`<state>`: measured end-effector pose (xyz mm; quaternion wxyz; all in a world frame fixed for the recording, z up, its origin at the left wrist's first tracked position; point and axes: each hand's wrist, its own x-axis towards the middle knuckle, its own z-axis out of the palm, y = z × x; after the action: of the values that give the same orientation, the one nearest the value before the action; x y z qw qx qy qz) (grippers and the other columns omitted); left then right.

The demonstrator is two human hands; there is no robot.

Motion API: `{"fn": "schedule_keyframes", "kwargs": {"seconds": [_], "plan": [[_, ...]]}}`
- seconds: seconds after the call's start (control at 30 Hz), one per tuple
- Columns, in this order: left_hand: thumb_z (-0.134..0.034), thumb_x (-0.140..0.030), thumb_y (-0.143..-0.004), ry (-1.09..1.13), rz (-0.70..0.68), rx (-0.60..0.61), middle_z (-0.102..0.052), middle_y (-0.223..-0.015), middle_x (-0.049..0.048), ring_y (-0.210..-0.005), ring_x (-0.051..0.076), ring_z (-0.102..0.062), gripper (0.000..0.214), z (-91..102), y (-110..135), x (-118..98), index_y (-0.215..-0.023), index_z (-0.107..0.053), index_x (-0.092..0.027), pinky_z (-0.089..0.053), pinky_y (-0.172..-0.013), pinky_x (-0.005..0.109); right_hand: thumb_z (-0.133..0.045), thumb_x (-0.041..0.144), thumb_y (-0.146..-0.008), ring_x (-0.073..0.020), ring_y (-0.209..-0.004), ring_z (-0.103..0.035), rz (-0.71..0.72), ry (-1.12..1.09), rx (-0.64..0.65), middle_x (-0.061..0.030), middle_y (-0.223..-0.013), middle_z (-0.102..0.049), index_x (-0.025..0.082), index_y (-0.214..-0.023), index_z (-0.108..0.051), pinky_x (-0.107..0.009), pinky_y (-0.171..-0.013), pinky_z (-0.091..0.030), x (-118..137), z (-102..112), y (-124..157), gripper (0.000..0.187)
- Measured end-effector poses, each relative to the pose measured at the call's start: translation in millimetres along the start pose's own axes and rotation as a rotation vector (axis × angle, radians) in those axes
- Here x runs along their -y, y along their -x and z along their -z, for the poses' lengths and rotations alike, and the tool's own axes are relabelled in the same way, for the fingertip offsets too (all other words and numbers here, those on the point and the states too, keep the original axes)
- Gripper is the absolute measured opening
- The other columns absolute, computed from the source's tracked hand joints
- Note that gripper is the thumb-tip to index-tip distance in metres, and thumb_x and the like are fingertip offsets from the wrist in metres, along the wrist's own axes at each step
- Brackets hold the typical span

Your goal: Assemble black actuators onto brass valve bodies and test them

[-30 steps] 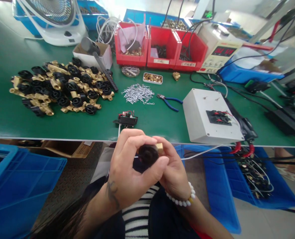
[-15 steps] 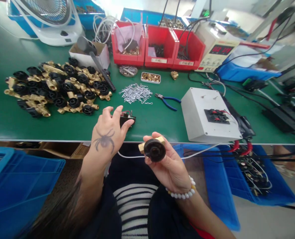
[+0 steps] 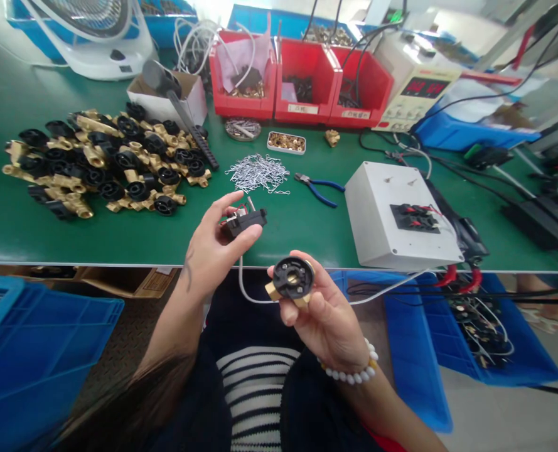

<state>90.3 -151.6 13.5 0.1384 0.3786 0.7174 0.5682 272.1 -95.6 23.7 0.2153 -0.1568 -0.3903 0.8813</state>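
Observation:
Between thumb and fingers, my left hand [image 3: 219, 242] grips a small black motor unit [image 3: 249, 221] with red wires and a metal pin on top. A white cable [image 3: 245, 285] hangs from it below the table edge. My right hand [image 3: 323, 314] holds a brass valve body [image 3: 273, 291] with a round black cap [image 3: 294, 277], its open face with screws turned up toward me. The two parts are apart. Beyond my hands lie a heap of silver cotter pins [image 3: 257, 172] and blue-handled cutting pliers [image 3: 322, 188].
A pile of brass valves [image 3: 104, 163] covers the left of the green table. A mallet [image 3: 184, 116] leans on a white box [image 3: 194, 97]. Red bins [image 3: 302, 112] stand behind a tin of brass nuts [image 3: 286, 143]. A grey control box [image 3: 396, 216] sits at right.
My left hand has lifted the black motor unit off the table and turned it. My right hand has tilted the valve, so the inside of its black cap shows more.

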Motion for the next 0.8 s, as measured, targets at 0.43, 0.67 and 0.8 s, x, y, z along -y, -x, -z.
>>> {"fn": "schedule_keyframes", "kwargs": {"seconds": [0.43, 0.67, 0.8], "plan": [[-0.035, -0.052, -0.099, 0.704, 0.167, -0.008, -0.059, -0.133, 0.0083, -0.119, 0.024, -0.061, 0.049, -2.5, 31, -42, -0.136, -0.049, -0.023, -0.053, -0.102, 0.044, -0.080, 0.040, -0.080, -0.0102, -0.055, -0.060, -0.087, -0.009, 0.071, -0.0054, -0.102, -0.068, 0.026, -0.117, -0.061, -0.026, -0.059, -0.057, 1, -10, 3, 0.044], [-0.066, -0.042, -0.088, 0.105, -0.247, -0.136, -0.047, -0.144, 0.0023, -0.133, 0.025, -0.047, 0.065, 0.3, 54, -54, -0.145, -0.037, -0.034, -0.043, -0.115, 0.047, -0.076, 0.042, -0.084, -0.0120, -0.051, -0.054, -0.046, 0.016, 0.056, 0.0041, -0.062, -0.053, 0.028, -0.121, -0.061, -0.025, -0.055, -0.051, -5, -4, 6, 0.043], [-0.069, -0.038, -0.084, 0.047, -0.292, -0.174, -0.047, -0.144, 0.0025, -0.135, 0.027, -0.045, 0.066, 0.5, 57, -58, -0.142, -0.039, -0.035, -0.043, -0.115, 0.050, -0.075, 0.043, -0.084, -0.0118, -0.053, -0.053, -0.049, -0.003, 0.062, 0.0032, -0.063, -0.054, 0.025, -0.121, -0.060, -0.023, -0.054, -0.048, -5, -2, 8, 0.043]]}}
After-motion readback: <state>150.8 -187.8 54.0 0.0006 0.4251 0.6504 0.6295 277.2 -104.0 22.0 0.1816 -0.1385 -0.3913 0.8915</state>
